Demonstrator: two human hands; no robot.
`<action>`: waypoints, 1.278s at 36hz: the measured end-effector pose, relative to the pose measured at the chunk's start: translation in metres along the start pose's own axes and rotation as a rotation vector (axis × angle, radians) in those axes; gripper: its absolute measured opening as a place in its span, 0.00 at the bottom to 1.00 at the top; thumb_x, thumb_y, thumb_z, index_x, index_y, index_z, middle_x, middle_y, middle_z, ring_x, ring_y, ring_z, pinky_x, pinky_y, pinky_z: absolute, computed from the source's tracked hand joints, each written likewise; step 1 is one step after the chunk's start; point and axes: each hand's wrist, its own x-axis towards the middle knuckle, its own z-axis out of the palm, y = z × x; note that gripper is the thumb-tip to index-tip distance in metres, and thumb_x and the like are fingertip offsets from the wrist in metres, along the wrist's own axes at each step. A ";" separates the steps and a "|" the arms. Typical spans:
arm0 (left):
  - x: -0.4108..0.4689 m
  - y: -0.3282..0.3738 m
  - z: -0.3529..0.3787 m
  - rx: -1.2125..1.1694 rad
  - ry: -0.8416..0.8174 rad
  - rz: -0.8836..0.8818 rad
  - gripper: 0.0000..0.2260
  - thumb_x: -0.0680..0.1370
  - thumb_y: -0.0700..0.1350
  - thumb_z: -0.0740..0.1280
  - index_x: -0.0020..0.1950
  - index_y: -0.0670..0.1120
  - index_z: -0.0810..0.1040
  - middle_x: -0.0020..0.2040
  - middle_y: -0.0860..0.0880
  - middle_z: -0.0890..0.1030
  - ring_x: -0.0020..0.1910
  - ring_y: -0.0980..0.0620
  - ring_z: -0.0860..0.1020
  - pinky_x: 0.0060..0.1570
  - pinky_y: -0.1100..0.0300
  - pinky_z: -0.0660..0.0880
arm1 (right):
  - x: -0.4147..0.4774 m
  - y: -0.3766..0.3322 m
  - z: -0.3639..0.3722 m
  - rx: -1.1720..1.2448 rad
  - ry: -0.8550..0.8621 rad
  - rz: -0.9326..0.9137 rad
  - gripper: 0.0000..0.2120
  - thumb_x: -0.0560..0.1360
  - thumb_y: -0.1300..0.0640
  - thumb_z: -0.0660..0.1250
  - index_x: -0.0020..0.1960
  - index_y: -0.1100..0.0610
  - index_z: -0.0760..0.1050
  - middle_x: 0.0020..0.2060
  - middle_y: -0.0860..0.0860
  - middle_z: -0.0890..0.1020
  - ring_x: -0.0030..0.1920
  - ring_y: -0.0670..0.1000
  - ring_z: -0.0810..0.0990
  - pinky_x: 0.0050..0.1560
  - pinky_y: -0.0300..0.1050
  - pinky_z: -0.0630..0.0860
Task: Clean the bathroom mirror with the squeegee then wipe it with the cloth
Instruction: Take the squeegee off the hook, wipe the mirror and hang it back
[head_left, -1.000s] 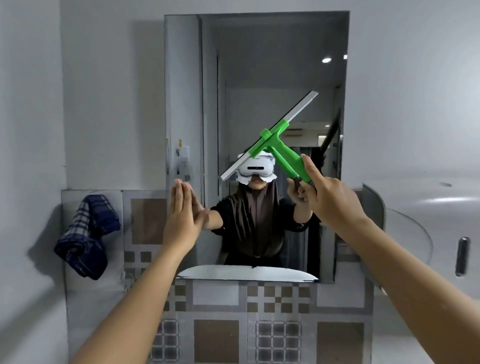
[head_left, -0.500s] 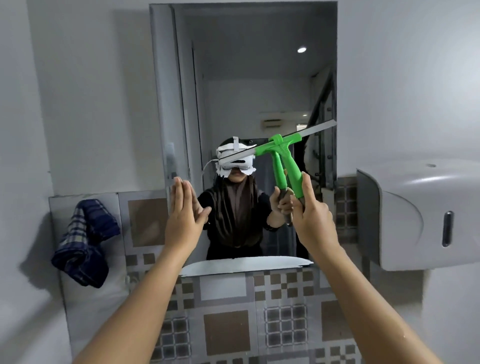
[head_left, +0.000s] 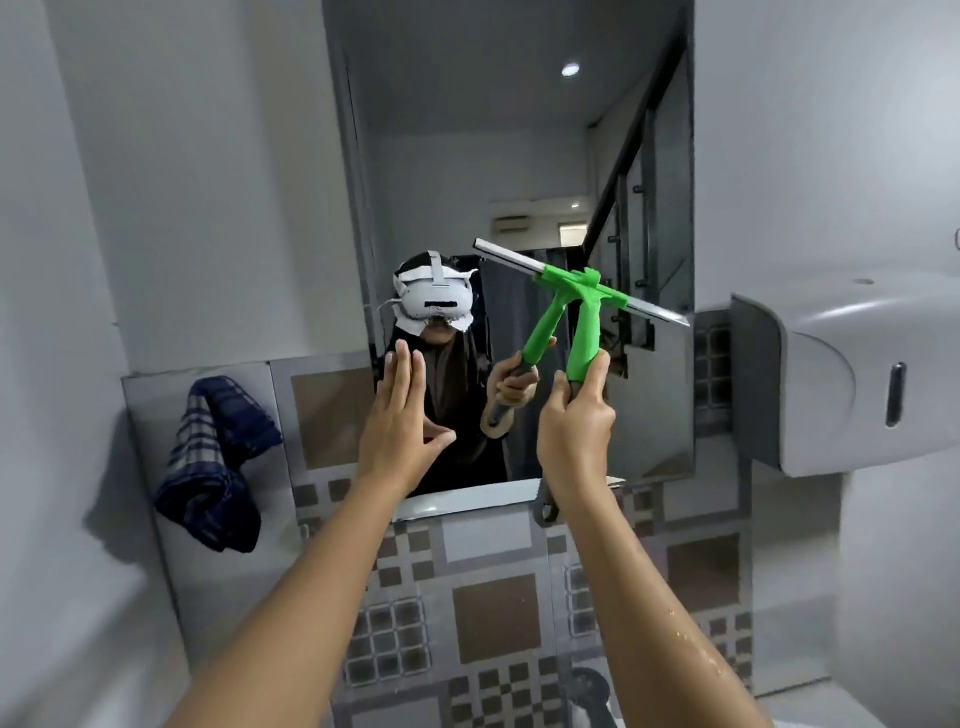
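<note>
- Grey bathroom walls frame one mirror (head_left: 519, 156), its top edge cut off by the frame, its lower edge meeting a patterned tile band (head_left: 493, 597).
- One green squeegee (head_left: 584, 322) lies with its blade against the glass, slanting down to the right, the blade's right tip at the mirror's right edge.
- One checked cloth (head_left: 218, 462) hangs on the tiled wall left of the mirror, well apart from both hands.
- One grey dispenser (head_left: 841, 379) juts out just right of the mirror, narrowing room on that side.
- Right hand (head_left: 574, 431) is wrapped around the squeegee handle, thumb up along it; the handle's lower end is hidden in the fist.
- Left hand (head_left: 400, 426) is flat, fingers straight and together, empty, at the mirror's lower left corner; whether it touches the glass is unclear.
</note>
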 end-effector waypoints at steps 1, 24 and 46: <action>-0.002 0.002 0.002 -0.015 -0.001 0.017 0.50 0.71 0.53 0.71 0.74 0.46 0.34 0.75 0.49 0.34 0.74 0.50 0.36 0.69 0.49 0.64 | -0.001 -0.003 0.002 0.022 0.005 0.008 0.26 0.80 0.54 0.54 0.75 0.51 0.48 0.33 0.51 0.73 0.35 0.53 0.75 0.37 0.49 0.73; -0.050 -0.005 0.045 -0.192 0.103 0.035 0.46 0.69 0.45 0.74 0.75 0.39 0.46 0.76 0.41 0.47 0.76 0.45 0.46 0.67 0.46 0.67 | -0.048 -0.014 0.048 -0.409 -0.203 -0.259 0.27 0.80 0.48 0.50 0.75 0.50 0.44 0.44 0.57 0.80 0.41 0.58 0.78 0.36 0.46 0.67; -0.082 0.033 0.092 -0.310 0.311 -0.302 0.35 0.78 0.50 0.62 0.75 0.43 0.43 0.77 0.45 0.44 0.76 0.49 0.44 0.73 0.53 0.55 | 0.027 0.032 -0.030 -0.756 -0.269 -0.853 0.25 0.73 0.62 0.67 0.69 0.58 0.67 0.38 0.62 0.81 0.20 0.58 0.74 0.22 0.28 0.49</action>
